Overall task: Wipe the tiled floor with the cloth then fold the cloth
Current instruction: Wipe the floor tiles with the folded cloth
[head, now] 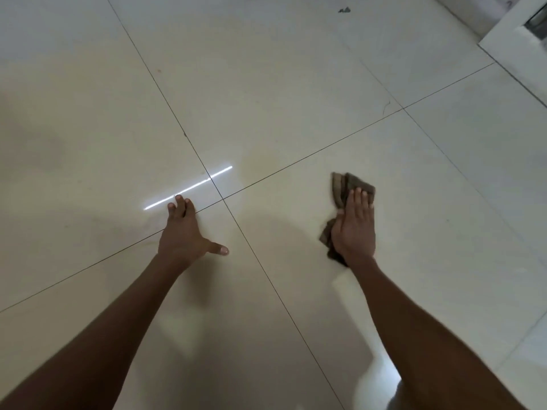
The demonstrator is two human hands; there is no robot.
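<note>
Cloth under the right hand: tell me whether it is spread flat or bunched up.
Bunched up. The cloth shows crumpled folds past the fingertips and beside the palm of the right hand, which presses it flat-palmed onto the tiled floor.

1. The tiled floor (266, 84) under me is glossy cream-beige, crossed by thin dark grout lines.
2. The cloth (352, 184) beneath my right grip (353, 229) is dull brown, with faint darker stripes on its folds.
3. A bright white streak of reflected light (189, 187) lies on the floor, well to the left of the cloth.
4. A small dark grey speck (344, 10) marks the floor far beyond the cloth.
5. A white ledge (515, 39) borders the floor beyond and to the right of the cloth.
</note>
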